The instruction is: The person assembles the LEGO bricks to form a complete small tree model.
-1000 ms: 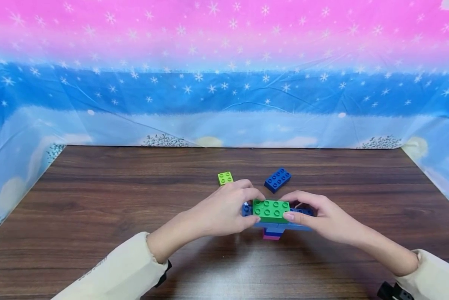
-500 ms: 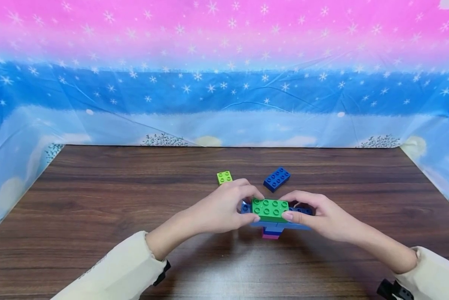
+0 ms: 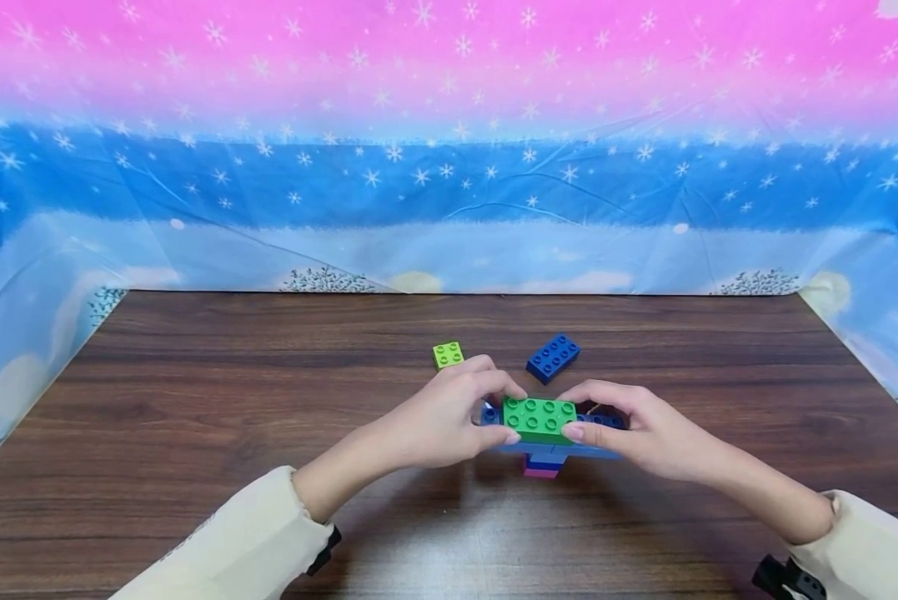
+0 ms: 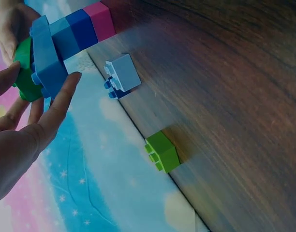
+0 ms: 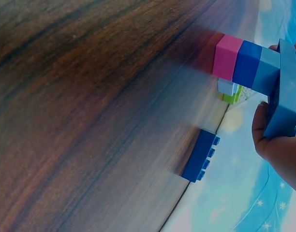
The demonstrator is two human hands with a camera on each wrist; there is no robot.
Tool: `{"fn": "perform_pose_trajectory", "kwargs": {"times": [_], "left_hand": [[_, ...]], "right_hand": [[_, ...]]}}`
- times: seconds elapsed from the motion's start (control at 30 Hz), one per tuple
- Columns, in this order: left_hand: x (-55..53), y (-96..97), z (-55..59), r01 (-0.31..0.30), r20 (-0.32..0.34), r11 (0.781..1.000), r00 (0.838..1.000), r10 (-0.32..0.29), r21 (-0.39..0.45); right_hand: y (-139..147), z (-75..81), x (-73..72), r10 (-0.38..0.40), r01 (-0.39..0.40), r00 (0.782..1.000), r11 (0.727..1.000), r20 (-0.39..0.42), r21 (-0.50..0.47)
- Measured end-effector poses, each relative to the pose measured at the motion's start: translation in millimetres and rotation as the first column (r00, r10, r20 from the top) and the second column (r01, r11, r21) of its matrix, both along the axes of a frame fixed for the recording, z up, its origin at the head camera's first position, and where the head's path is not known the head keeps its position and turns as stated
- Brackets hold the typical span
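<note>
Both hands hold a T-shaped stack of toy building bricks upright on the table. On top sits a green brick (image 3: 540,421), studs up, across the middle of a long blue brick (image 5: 286,92). Beneath it the stem runs through a lighter blue brick (image 4: 66,38) and a dark blue brick (image 4: 81,29) to a pink brick (image 4: 99,21) at the bottom. My left hand (image 3: 452,417) pinches the green brick's left end, thumb in front and fingers behind. At the right end, my right hand (image 3: 647,433) grips with its thumb on the green brick's front corner.
Beyond the hands, a loose dark blue brick (image 3: 554,358) and a small lime green brick (image 3: 448,355) lie on the wooden table (image 3: 193,400). A pale blue brick (image 4: 125,72) stands behind my left hand. A snowflake-patterned cloth (image 3: 449,183) hangs along the back and sides.
</note>
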State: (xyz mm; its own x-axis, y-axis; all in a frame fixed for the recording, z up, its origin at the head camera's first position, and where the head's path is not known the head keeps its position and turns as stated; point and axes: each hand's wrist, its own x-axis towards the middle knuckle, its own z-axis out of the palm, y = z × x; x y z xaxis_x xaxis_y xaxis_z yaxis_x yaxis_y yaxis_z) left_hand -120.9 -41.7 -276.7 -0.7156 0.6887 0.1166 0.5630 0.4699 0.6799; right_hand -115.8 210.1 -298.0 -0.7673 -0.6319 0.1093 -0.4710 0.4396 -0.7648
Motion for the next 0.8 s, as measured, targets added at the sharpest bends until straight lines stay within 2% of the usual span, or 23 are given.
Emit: {"fn": "perform_pose_trajectory", "kwargs": {"times": [0.33, 0.53, 0.8], "left_hand": [[-0.2, -1.6, -7.6, -0.033, 0.062, 0.997, 0.998, 0.028, 0.067], [2.6, -2.6, -13.1, -0.039, 0.158, 0.988, 0.987, 0.015, 0.147], [3.7, -2.7, -15.1, -0.069, 0.207, 0.979, 0.978, 0.029, 0.189]], "right_hand": [[0, 4.7, -2.2, 0.036, -0.037, 0.999, 0.999, 0.022, 0.025], [1, 6.2, -2.0, 0.047, -0.047, 0.998, 0.998, 0.032, 0.03], [-1, 10.5, -1.0, 0.036, -0.038, 0.999, 0.997, 0.028, 0.066]]}}
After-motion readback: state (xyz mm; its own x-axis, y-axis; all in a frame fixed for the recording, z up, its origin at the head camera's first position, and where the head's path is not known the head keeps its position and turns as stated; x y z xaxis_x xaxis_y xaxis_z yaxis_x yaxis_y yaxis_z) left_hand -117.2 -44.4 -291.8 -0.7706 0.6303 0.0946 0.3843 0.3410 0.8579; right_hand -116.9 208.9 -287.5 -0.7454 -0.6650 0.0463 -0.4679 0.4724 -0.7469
